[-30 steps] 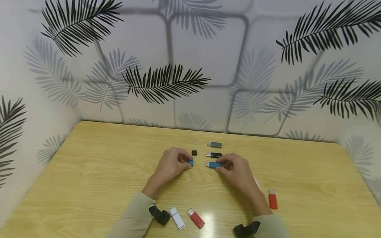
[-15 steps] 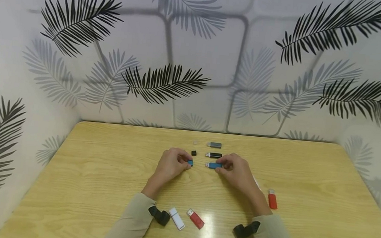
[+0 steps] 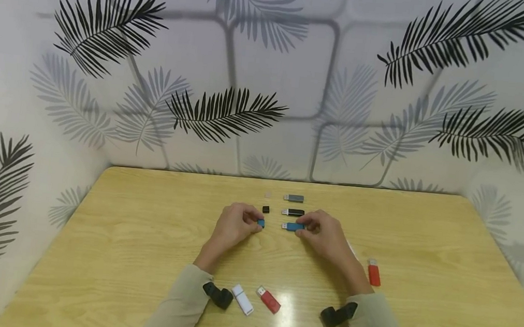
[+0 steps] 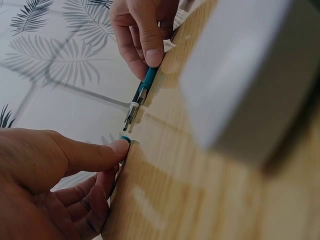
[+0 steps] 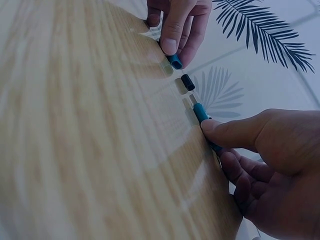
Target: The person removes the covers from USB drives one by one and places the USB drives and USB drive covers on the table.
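Between thumb and fingers, my left hand (image 3: 236, 224) pinches a small blue USB stick cap (image 3: 261, 223) at the tabletop. Opposite it, my right hand (image 3: 324, 234) pinches the rear end of a blue USB stick (image 3: 291, 227), whose bare metal plug points left toward the cap. A gap separates cap and plug. Just beyond lie a black USB stick (image 3: 294, 213) and, to its left, a black cap (image 3: 266, 209). Farther back is a grey USB stick (image 3: 294, 198) with a small clear cap (image 3: 267, 194) on its left. In the right wrist view the blue cap's hollow end (image 5: 175, 63) shows.
Nearer the front, a white USB stick (image 3: 243, 300) and a red USB stick (image 3: 269, 299) lie between my forearms. Another red USB stick (image 3: 374, 273) sits right of my right arm. A white object (image 3: 351, 249) is partly hidden behind that wrist. A patterned curtain (image 3: 274, 133) backs the table (image 3: 143, 236).
Nothing on the table has visibly moved, and both hands keep their grips on the blue cap and the blue USB stick. The head view has shifted very slightly.
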The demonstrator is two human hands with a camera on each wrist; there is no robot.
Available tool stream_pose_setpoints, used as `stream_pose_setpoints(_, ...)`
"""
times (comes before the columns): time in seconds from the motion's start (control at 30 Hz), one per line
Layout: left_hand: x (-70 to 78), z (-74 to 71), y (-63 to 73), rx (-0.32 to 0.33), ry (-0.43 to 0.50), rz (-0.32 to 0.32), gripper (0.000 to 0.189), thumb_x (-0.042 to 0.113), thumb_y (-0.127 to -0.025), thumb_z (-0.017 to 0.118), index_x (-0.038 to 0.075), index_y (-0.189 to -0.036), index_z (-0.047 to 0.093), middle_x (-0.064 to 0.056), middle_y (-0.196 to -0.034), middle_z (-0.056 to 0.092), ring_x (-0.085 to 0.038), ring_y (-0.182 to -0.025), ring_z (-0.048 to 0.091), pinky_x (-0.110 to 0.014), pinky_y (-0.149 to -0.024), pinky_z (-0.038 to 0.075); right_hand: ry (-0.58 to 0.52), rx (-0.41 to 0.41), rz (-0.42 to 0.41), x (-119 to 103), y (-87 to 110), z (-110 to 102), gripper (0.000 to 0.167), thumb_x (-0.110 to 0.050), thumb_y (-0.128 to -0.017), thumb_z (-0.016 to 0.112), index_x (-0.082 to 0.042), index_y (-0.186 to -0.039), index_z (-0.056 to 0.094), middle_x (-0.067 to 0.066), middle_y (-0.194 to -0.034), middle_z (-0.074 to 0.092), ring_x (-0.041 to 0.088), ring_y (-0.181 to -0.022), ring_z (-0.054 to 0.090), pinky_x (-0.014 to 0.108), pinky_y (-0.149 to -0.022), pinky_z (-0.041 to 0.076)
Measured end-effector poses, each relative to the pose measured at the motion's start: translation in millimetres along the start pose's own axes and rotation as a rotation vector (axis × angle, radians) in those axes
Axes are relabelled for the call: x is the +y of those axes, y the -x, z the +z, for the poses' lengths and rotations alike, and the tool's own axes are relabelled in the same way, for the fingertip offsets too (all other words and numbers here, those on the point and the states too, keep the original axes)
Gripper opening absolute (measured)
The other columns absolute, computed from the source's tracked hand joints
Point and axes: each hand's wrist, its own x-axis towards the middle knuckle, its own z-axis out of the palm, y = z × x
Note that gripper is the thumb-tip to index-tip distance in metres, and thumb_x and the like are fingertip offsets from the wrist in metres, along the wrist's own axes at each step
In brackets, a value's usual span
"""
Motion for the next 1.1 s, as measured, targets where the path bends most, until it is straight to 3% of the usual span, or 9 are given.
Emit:
stream_pose_setpoints(0.67,1.9,-2.7,2.7,-0.014,0.029,0.033,0.012,0.001,-0.088,0.080,0.005,-0.099,0.079,-0.006,-0.090,0.074,-0.015,-0.074,0.067,-0.032,-0.068,0.056,-0.031,-0.004,-0.001,-0.6,1.9,-1.4,0.018,-0.006,-0.089,0.080,-0.002,-0.106,0.075,0.011,-0.103,0.068,0.024,-0.092,0.063,0.040,-0.082,0.053)
stream_pose_setpoints(1.1,3.4,-8.3,7.3,-0.025,0.029,0.071,0.022,0.000,-0.089,0.077,0.003,-0.111,0.076,-0.012,-0.106,0.071,-0.021,-0.086,0.067,-0.038,-0.074,0.057,-0.093,0.091,-0.001,-2.3,11.8,-6.0,0.023,-0.008,-0.091,0.079,-0.001,-0.112,0.072,0.011,-0.104,0.071,0.024,-0.093,0.068,0.044,-0.086,0.058)
